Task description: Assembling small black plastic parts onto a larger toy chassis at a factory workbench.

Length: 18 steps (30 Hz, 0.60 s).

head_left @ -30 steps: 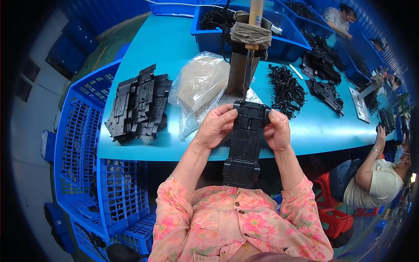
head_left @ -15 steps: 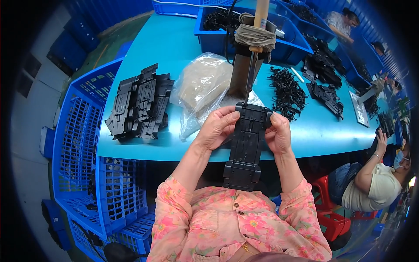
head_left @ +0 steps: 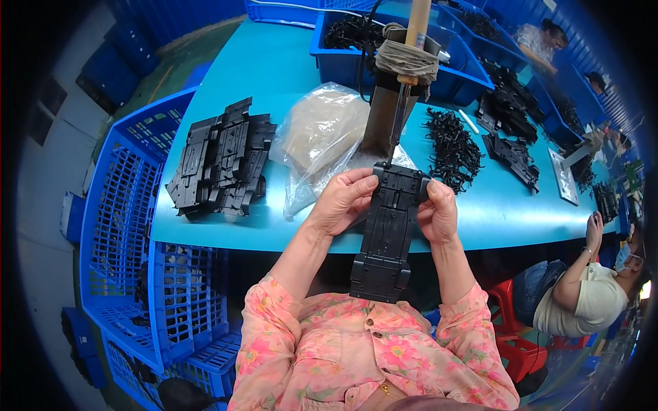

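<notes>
Between my hands is a long black moulded plastic part (head_left: 389,226), its far end at the tool's tip and its near end hanging past the table edge toward my shirt. My left hand (head_left: 343,202) pinches its upper left edge between thumb and fingers. On the upper right corner, my right hand (head_left: 437,211) is closed with the thumb on top. An upright tool with a wooden handle (head_left: 417,31) and thin metal rod (head_left: 397,113) stands over the part's far end. Grey cloth (head_left: 407,60) is wound round it. Whether the rod touches the part I cannot tell.
Stacked black plastic parts (head_left: 226,161) lie at left, beside a clear plastic bag (head_left: 322,133). Small black pieces (head_left: 454,147) are heaped at right near a white stick (head_left: 468,121). Blue bins (head_left: 473,85) stand behind; blue crates (head_left: 188,301) at lower left. A co-worker (head_left: 582,294) sits at right.
The view has shifted slightly. Both hands keep their hold on the black plastic part, which has barely moved. The co-worker at right has moved a raised hand slightly.
</notes>
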Motion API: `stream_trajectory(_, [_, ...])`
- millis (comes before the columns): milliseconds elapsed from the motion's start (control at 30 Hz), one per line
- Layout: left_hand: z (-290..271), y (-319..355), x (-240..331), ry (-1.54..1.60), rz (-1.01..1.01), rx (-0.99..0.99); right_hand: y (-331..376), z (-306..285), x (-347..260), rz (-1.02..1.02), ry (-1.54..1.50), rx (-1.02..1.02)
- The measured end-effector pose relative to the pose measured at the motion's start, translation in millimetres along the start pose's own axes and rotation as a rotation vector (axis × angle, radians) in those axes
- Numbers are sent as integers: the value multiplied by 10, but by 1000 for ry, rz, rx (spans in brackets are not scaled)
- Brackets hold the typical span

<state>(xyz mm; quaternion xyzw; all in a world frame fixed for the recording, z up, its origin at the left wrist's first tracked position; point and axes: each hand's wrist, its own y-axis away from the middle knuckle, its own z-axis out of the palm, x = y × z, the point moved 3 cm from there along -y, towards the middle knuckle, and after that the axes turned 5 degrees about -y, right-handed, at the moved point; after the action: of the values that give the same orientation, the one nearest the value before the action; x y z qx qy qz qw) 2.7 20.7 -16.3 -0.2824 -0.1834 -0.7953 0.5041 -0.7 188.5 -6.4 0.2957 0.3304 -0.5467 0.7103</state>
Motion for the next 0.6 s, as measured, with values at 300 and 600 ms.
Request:
stream_trajectory(300, [44, 4, 21, -39, 4, 1, -14, -101, 24, -20, -66, -87])
stream_trajectory(600, [2, -4, -11, -16, -10, -3, -8, -96, 29, -5, -70, -89])
